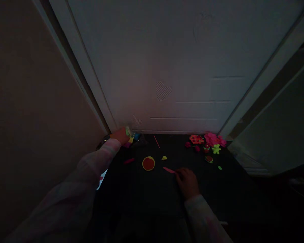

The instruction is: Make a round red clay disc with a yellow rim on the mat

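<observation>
My right hand (pixel 187 182) is closed on the handle end of a pink plastic knife (pixel 169 170), its blade pointing left just above the dark table. At the back left, my left hand (pixel 120 136) reaches into a cluster of small colourful packets (pixel 132 137). Its fingers look closed beside a clear, greenish item (pixel 127 130); the dim light hides what they grip. Between the hands lies a flat round piece of modelling clay (pixel 148 163), red with a yellow rim. A small yellow lump (pixel 164 158) sits right of it.
A thin pink stick (pixel 156 141) and a dark pink tool (pixel 129 161) lie on the black table (pixel 147 195). Several clay shapes stand at the back right: pink flowers (pixel 212 139), a yellow-green bear (pixel 216 149) and a green piece (pixel 219 167). A white door (pixel 152 67) rises behind.
</observation>
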`<move>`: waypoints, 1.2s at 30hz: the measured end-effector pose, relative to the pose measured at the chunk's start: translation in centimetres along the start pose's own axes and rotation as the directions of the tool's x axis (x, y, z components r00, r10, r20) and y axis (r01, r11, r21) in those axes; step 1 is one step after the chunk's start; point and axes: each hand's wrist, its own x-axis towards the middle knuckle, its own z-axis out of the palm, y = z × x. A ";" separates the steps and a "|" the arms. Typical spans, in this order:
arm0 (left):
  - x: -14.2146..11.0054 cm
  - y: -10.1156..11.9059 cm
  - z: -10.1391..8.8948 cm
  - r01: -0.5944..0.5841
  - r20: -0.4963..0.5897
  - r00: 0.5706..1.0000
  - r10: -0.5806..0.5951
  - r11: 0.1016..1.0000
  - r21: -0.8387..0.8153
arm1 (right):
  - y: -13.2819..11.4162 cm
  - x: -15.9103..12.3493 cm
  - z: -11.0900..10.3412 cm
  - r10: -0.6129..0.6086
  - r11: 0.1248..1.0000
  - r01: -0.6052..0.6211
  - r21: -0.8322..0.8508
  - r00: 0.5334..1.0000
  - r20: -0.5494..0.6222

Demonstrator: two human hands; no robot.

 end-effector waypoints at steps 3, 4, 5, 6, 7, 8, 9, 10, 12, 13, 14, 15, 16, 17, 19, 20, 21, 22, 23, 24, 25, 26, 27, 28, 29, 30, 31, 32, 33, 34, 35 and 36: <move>-3.5 0.6 1.0 0.014 -0.070 0.997 -0.019 0.997 -0.077 | -0.1 -0.1 -0.1 0.019 1.000 -0.019 -0.010 1.000 -0.004; -4.8 1.0 1.7 0.006 -0.074 0.997 -0.014 0.994 -0.107 | -0.1 -0.1 -0.1 0.024 1.000 -0.024 -0.013 1.000 -0.006; -6.3 1.4 2.5 -0.007 -0.071 0.997 -0.003 0.990 -0.138 | 0.0 -0.1 -0.1 0.026 1.000 -0.026 -0.015 1.000 -0.010; -7.6 1.7 3.4 -0.031 -0.058 0.998 0.022 0.985 -0.167 | 0.0 -0.2 -0.2 0.026 1.000 -0.027 -0.015 1.000 -0.015; -8.9 2.1 4.3 -0.047 -0.058 0.998 0.036 0.977 -0.206 | 0.0 -0.2 -0.2 0.026 1.000 -0.026 -0.014 0.999 -0.023; -10.0 2.4 5.1 -0.082 -0.060 0.996 0.067 0.953 -0.291 | -0.1 -0.2 -0.1 0.026 1.000 -0.027 -0.012 0.999 -0.035; -10.9 2.7 5.7 -0.128 -0.066 0.992 0.112 0.925 -0.358 | -0.1 -0.2 -0.1 0.028 1.000 -0.028 -0.009 0.998 -0.052; -11.6 2.9 6.3 -0.154 -0.061 0.988 0.141 0.901 -0.406 | -0.2 -0.2 0.0 0.031 0.999 -0.031 -0.007 0.997 -0.072; -12.4 3.1 7.1 -0.180 -0.064 0.983 0.170 0.867 -0.464 | -0.3 -0.1 0.2 0.040 0.999 -0.040 -0.005 0.992 -0.117; -12.5 3.1 7.3 -0.177 -0.071 0.984 0.163 0.856 -0.485 | -0.2 0.0 0.3 0.046 0.999 -0.047 -0.008 0.989 -0.139; -12.6 3.1 7.5 -0.155 -0.082 0.988 0.131 0.846 -0.510 | 0.1 0.1 0.2 0.057 0.998 -0.060 -0.016 0.985 -0.163; -12.5 2.9 7.6 -0.123 -0.091 0.992 0.088 0.838 -0.531 | 0.5 0.2 0.0 0.073 0.996 -0.080 -0.028 0.979 -0.190; -12.4 2.7 7.6 -0.087 -0.098 0.994 0.039 0.829 -0.552 | 1.2 0.4 -0.4 0.101 0.992 -0.114 -0.047 0.969 -0.224; -12.3 2.5 7.5 -0.052 -0.107 0.994 -0.011 0.819 -0.571 | 2.1 0.5 -0.9 0.144 0.983 -0.170 -0.072 0.950 -0.275; -11.8 1.8 7.2 -0.003 -0.128 0.988 -0.091 0.804 -0.595 | 4.5 0.8 -2.5 0.248 0.942 -0.314 -0.119 0.889 -0.385; -11.4 1.5 6.9 0.019 -0.136 0.983 -0.125 0.800 -0.600 | 5.9 0.9 -3.4 0.298 0.914 -0.384 -0.133 0.855 -0.424; -10.9 1.1 6.6 0.039 -0.140 0.978 -0.152 0.800 -0.599 | 7.3 0.9 -4.3 0.339 0.888 -0.437 -0.145 0.833 -0.437; -10.3 0.7 6.2 0.053 -0.142 0.975 -0.168 0.807 -0.588 | 8.7 1.0 -5.1 0.371 0.868 -0.470 -0.160 0.828 -0.420; -9.5 0.4 5.9 0.060 -0.145 0.975 -0.169 0.828 -0.557 | 9.9 1.0 -5.8 0.396 0.855 -0.489 -0.176 0.832 -0.388; -8.5 0.1 5.5 0.050 -0.150 0.978 -0.147 0.855 -0.516 | 10.9 0.9 -6.2 0.414 0.846 -0.499 -0.187 0.837 -0.356; -7.5 -0.1 5.2 0.019 -0.173 0.979 -0.108 0.892 -0.452 | 11.8 0.9 -6.5 0.431 0.839 -0.507 -0.195 0.840 -0.331; -6.4 -0.4 4.9 -0.003 -0.193 0.979 -0.070 0.934 -0.356 | 12.4 0.9 -6.6 0.440 0.834 -0.513 -0.202 0.840 -0.316; -5.2 -0.5 4.7 0.006 -0.194 0.978 -0.071 0.948 -0.318 | 12.8 0.9 -6.6 0.444 0.832 -0.515 -0.207 0.842 -0.307; -4.1 -0.6 4.5 0.003 -0.198 0.978 -0.064 0.956 -0.293 | 13.0 0.9 -6.5 0.445 0.830 -0.516 -0.211 0.841 -0.306; -3.0 -0.7 4.5 0.006 -0.196 0.979 -0.060 0.964 -0.265 | 13.1 0.9 -6.3 0.442 0.831 -0.514 -0.214 0.843 -0.307; -2.1 -0.7 4.5 -0.002 -0.191 0.981 -0.045 0.972 -0.236 | 13.1 1.0 -6.2 0.435 0.833 -0.508 -0.218 0.846 -0.309; -1.4 -0.7 4.7 -0.005 -0.184 0.982 -0.033 0.978 -0.207 | 13.0 1.1 -6.0 0.425 0.839 -0.498 -0.221 0.852 -0.307; -0.9 -0.6 4.9 -0.010 -0.178 0.984 -0.022 0.984 -0.179 | 12.8 1.2 -5.9 0.412 0.846 -0.484 -0.225 0.860 -0.299; -0.6 -0.5 5.1 -0.019 -0.178 0.984 -0.009 0.988 -0.153 | 12.6 1.3 -5.8 0.397 0.855 -0.465 -0.229 0.872 -0.288; -0.4 -0.3 5.3 -0.032 -0.181 0.983 0.008 0.991 -0.131 | 12.5 1.3 -5.7 0.383 0.865 -0.445 -0.232 0.884 -0.268; -0.4 -0.2 5.5 -0.042 -0.188 0.982 0.020 0.992 -0.115 | 12.4 1.4 -5.7 0.380 0.867 -0.440 -0.233 0.887 -0.262; -0.5 0.0 5.7 -0.051 -0.193 0.981 0.030 0.993 -0.103 | 12.2 1.4 -5.6 0.384 0.867 -0.441 -0.232 0.888 -0.253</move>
